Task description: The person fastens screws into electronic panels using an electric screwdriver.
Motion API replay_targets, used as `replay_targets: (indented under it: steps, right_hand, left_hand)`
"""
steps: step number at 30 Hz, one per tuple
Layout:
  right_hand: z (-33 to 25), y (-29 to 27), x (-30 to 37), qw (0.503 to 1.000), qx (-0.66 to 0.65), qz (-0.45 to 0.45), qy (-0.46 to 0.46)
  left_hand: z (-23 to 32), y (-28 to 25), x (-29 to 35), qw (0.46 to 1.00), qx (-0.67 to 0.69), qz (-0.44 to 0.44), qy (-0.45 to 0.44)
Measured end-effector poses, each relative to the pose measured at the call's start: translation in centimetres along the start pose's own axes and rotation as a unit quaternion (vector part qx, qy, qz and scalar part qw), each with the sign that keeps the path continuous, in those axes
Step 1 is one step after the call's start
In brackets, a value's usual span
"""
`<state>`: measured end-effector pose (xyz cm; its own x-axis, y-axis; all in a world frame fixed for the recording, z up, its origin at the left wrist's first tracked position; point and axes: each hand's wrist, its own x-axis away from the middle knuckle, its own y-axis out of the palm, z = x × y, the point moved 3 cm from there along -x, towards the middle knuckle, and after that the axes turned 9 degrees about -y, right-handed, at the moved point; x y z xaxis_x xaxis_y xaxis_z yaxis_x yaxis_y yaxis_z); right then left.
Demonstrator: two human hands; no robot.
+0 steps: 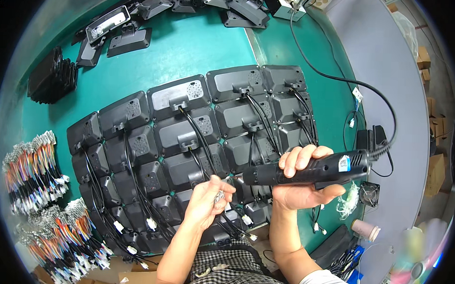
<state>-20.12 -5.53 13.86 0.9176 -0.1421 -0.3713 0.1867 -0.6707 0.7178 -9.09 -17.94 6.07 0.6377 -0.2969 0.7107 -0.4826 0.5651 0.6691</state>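
Note:
A black electric screwdriver lies across my right hand, its fingers curled over the body and its front end pointing left. My left hand, a little lower and to the left, is closed with its fingers bent around some small silvery screws. Beneath both hands, rows of black plastic housings sit back side up, edge to edge. From their raised middle mounts run black cables toward me, ending in white plugs. My hands and the screwdriver hide part of the nearer rows.
A green mat covers the table. Bundles of coloured wires lie at the left, near a black stack. More housings are heaped at the far edge. The screwdriver's cord arcs right; a small fan and spool stand there.

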Motion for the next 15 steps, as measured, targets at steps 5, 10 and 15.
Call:
replay_targets:
  steps: [5,10,15]
  right_hand:
    - [1.6,-1.4,2.3,0.980,0.192,-0.043,-0.021]
    - [3.0,-2.7,3.8,0.992,0.128,-0.019,-0.003]
    - [3.3,-2.9,4.8,0.970,0.232,-0.065,-0.024]
  left_hand:
    - [0.5,-0.9,2.3,0.994,0.047,0.044,0.087]
    - [1.2,-2.4,1.8,0.982,0.092,0.063,0.150]
    - [1.5,-2.2,1.7,0.979,0.091,0.065,0.168]
